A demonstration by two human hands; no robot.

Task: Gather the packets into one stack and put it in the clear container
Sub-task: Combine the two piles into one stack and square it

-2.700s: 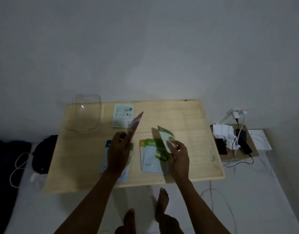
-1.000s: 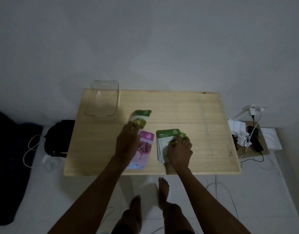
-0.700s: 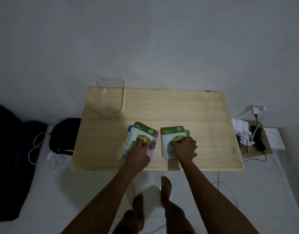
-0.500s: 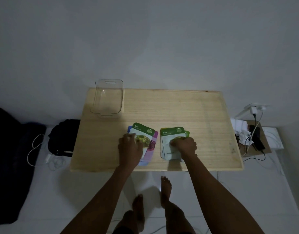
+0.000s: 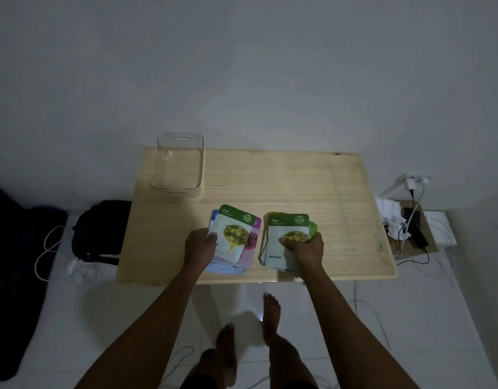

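Two piles of flat packets lie near the front edge of the wooden table (image 5: 312, 186). The left pile (image 5: 235, 238) has a green-and-white Olive packet on top of pink and blue ones; my left hand (image 5: 200, 247) grips its left edge. The right pile (image 5: 287, 228) also shows an Olive packet on top, with my right hand (image 5: 305, 249) closed over its lower right part. The clear container (image 5: 178, 167) stands with nothing in it at the table's back left corner, apart from both hands.
A black bag (image 5: 101, 231) and white cables lie on the floor left of the table. A low stand with a power strip, chargers and a phone (image 5: 410, 226) sits to the right. My bare feet (image 5: 248, 341) are below the table's front edge.
My left hand laid an Olive packet onto the left pile, then slid to that pile's left edge and took hold. My right hand has stayed on the right pile.
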